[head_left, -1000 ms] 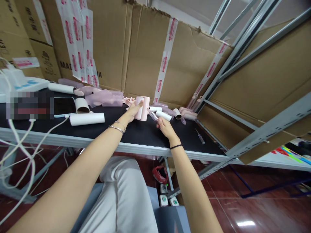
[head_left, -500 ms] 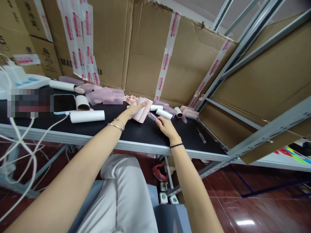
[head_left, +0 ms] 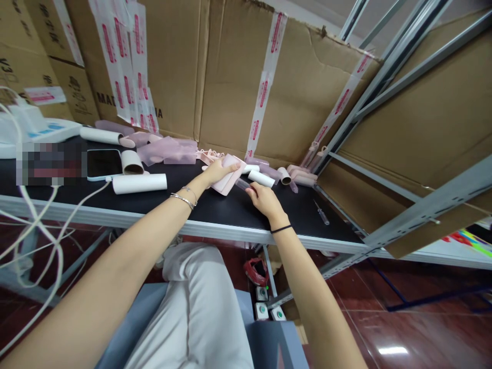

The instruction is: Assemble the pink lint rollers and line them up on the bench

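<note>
My left hand [head_left: 219,173] is closed around a pale pink plastic casing [head_left: 227,180], its thumb lying across the top. The casing is tilted above the black tabletop. In my right hand [head_left: 265,197] is a slim see-through piece [head_left: 243,183], pinched between thumb and fingers. Its far end points at the casing's right edge; I cannot tell whether the two touch. Just beyond my right hand lies a white tube [head_left: 261,178]. Pink loops and small parts [head_left: 210,155] rest behind my left hand.
Several translucent purple sleeves [head_left: 169,150], a white roll [head_left: 140,183], and a cabled phone [head_left: 103,164] lie leftward. On the right are pink pieces [head_left: 302,175] and a screwdriver [head_left: 322,212]. Cardboard [head_left: 230,77] stands behind the table; a metal shelf post [head_left: 418,200] bounds the right.
My left hand has turned the pink casing slightly and shifted it a little right. The see-through piece has tilted somewhat in my right hand. The view has moved slightly.
</note>
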A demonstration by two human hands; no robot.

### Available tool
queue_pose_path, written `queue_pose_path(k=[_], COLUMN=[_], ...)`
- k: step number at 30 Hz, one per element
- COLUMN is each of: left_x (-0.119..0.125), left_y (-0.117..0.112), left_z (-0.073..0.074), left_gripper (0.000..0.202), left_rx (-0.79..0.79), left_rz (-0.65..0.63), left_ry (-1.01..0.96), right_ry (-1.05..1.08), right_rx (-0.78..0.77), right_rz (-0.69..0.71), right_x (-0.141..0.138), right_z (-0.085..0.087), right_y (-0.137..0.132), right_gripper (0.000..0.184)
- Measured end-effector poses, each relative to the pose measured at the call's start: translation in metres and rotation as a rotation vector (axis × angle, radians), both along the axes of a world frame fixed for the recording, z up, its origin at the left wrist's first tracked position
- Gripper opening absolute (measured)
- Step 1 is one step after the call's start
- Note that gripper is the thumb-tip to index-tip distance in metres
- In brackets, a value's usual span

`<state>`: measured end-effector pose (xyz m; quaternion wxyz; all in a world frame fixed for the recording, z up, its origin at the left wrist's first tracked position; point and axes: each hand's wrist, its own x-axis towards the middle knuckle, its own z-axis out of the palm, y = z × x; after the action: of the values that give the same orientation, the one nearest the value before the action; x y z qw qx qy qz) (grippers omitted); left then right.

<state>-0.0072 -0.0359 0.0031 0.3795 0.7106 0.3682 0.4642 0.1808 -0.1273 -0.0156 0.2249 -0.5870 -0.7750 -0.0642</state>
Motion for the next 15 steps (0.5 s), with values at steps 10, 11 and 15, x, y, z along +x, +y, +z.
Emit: queue_pose_path(k=[10, 11, 15], left_x=[0.006, 0.006, 0.007], left_y=[0.002, 0.002, 0.001], left_z=[-0.006, -0.005, 0.002], left_gripper=[0.059, 0.059, 0.058], left_rx=[0.112, 0.091, -0.032], left_rz=[0.110, 0.135, 0.224], left_ry=[-0.077, -0.123, -0.435], right_ry=[0.288, 0.384, 0.905], right_rx=[0.157, 0.272, 0.492], right_rz=[-0.136, -0.223, -0.385], right_x=[0.003, 0.005, 0.010], right_z=[-0.007, -0.007, -0.008], right_y=[0.013, 0.014, 0.019], right_gripper=[0.034, 0.039, 0.044])
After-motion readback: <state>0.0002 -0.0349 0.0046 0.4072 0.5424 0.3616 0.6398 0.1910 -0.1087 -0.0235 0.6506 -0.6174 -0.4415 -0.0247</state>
